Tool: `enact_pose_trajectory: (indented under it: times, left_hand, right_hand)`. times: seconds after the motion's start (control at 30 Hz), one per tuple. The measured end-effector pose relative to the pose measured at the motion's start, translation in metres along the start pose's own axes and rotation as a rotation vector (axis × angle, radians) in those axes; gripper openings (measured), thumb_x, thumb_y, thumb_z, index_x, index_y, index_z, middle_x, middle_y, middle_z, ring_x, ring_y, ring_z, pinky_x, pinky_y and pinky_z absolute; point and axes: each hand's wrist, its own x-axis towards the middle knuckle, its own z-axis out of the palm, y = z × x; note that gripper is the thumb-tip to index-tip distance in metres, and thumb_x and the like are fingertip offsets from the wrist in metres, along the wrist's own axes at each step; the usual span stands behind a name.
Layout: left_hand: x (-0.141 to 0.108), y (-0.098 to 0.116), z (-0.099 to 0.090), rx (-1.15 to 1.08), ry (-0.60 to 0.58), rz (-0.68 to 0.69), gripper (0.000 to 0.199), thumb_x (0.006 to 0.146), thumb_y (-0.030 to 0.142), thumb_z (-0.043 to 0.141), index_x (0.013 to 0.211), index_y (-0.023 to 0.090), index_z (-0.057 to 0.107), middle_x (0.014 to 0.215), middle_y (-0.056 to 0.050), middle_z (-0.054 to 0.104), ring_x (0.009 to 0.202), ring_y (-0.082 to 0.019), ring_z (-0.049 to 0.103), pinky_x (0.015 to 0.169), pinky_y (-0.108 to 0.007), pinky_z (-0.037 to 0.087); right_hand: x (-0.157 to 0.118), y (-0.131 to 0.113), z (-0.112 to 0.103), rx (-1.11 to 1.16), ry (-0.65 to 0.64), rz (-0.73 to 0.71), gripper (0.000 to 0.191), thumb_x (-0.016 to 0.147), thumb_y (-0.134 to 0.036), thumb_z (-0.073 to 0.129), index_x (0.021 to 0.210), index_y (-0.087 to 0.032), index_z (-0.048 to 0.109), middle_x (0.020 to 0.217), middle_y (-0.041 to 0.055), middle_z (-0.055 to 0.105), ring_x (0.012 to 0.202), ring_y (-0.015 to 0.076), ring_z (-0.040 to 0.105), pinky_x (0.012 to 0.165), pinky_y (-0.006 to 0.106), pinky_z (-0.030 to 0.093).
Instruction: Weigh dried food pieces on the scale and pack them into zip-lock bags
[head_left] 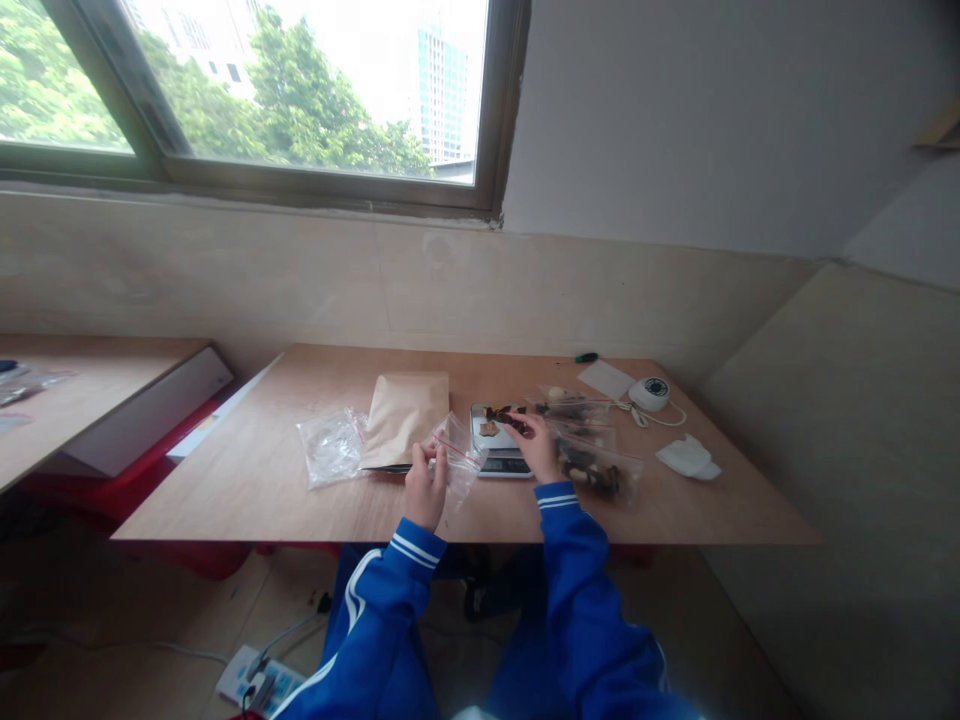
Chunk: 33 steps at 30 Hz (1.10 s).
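My left hand pinches a clear zip bag with a red seal line, near the front of the table. My right hand reaches over a small digital scale, its fingers closed on a dark brown dried piece. Other dried pieces, tan and dark brown, lie on the scale's pale top. Just right of the scale are clear bags filled with similar dark and tan dried pieces. A brown paper pouch lies left of the scale, partly behind my left hand.
Crumpled clear plastic bags lie at the left of the wooden table. On the right are a white round device with a cable, a white card, a crumpled tissue and a green-handled tool. A power strip is on the floor.
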Motion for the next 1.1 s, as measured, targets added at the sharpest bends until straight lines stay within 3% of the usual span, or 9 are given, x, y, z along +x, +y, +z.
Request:
enact_pose_trajectory:
  times: [0.1,0.2,0.33,0.47,0.6,0.7,0.83,0.97,1.1]
  left_hand:
    - [0.001,0.001,0.001,-0.015,-0.018,0.012,0.02,0.087,0.041,0.043,0.081,0.022,0.044,0.087,-0.008,0.07,0.073,-0.02,0.067,0.065,-0.03,0.05]
    - [-0.001,0.002,0.002,-0.072,-0.062,0.018,0.019,0.088,0.04,0.043,0.082,0.022,0.044,0.099,-0.011,0.069,0.084,-0.022,0.068,0.071,-0.032,0.051]
    - [-0.006,0.006,0.003,-0.171,-0.056,0.023,0.018,0.088,0.039,0.043,0.083,0.021,0.045,0.111,-0.014,0.066,0.1,-0.024,0.064,0.081,-0.037,0.052]
    - [-0.01,0.008,0.001,-0.273,0.025,0.044,0.019,0.089,0.039,0.044,0.083,0.021,0.045,0.116,-0.015,0.064,0.11,-0.024,0.06,0.089,-0.039,0.05]
    - [-0.012,0.007,-0.001,-0.271,0.093,-0.049,0.026,0.087,0.045,0.045,0.08,0.021,0.045,0.094,-0.012,0.07,0.091,-0.024,0.067,0.075,-0.037,0.054]
    - [-0.012,0.005,-0.003,-0.288,0.154,-0.108,0.028,0.087,0.048,0.045,0.081,0.02,0.045,0.089,-0.01,0.069,0.087,-0.023,0.067,0.075,-0.035,0.053]
    - [-0.012,0.0,-0.006,-0.311,0.169,-0.142,0.03,0.087,0.049,0.045,0.084,0.02,0.046,0.087,-0.009,0.067,0.083,-0.021,0.065,0.076,-0.035,0.051]
    - [-0.011,-0.004,-0.005,-0.304,0.199,-0.154,0.031,0.086,0.05,0.046,0.084,0.019,0.047,0.085,-0.007,0.065,0.08,-0.02,0.064,0.074,-0.033,0.05]
    - [-0.011,-0.004,-0.004,-0.33,0.219,-0.149,0.032,0.085,0.05,0.048,0.082,0.018,0.047,0.084,-0.007,0.066,0.079,-0.02,0.064,0.072,-0.031,0.049]
  right_hand:
    - [-0.003,-0.032,-0.001,0.26,-0.083,0.094,0.042,0.074,-0.046,0.064,0.104,-0.018,0.066,0.1,0.0092,0.066,0.082,0.0188,0.061,0.072,0.033,0.054]
    - [-0.007,-0.064,-0.002,0.395,-0.299,0.131,0.04,0.073,-0.043,0.067,0.104,-0.019,0.067,0.1,0.0068,0.068,0.08,0.0166,0.063,0.072,0.031,0.054]
    - [-0.01,-0.093,-0.005,0.34,-0.573,0.081,0.035,0.074,-0.039,0.066,0.104,-0.021,0.067,0.104,0.0052,0.068,0.087,0.0174,0.064,0.078,0.031,0.054]
    - [-0.016,-0.111,-0.005,0.165,-0.707,-0.014,0.028,0.079,-0.034,0.061,0.102,-0.02,0.068,0.102,0.006,0.068,0.086,0.0183,0.065,0.077,0.032,0.053]
    - [-0.021,-0.123,-0.003,0.187,-0.841,-0.086,0.032,0.085,-0.035,0.054,0.114,-0.023,0.063,0.112,0.0043,0.066,0.096,0.0187,0.063,0.082,0.033,0.052]
    - [-0.013,-0.111,0.001,0.186,-0.628,-0.139,0.032,0.089,-0.037,0.046,0.114,-0.023,0.062,0.112,0.0048,0.065,0.102,0.0186,0.061,0.088,0.034,0.05]
    - [0.009,-0.06,0.012,-0.118,-0.307,-0.208,0.035,0.085,-0.038,0.053,0.116,-0.025,0.06,0.127,0.0086,0.055,0.119,0.0226,0.049,0.099,0.039,0.041]
    - [0.028,-0.006,0.026,-0.532,-0.418,-0.172,0.063,0.07,-0.043,0.07,0.129,-0.031,0.05,0.146,0.0108,0.032,0.135,0.033,0.028,0.104,0.05,0.029]
    - [0.039,0.024,0.035,-0.573,-0.501,-0.151,0.063,0.074,-0.039,0.067,0.132,-0.025,0.048,0.143,0.0153,0.036,0.134,0.0329,0.029,0.105,0.049,0.026]
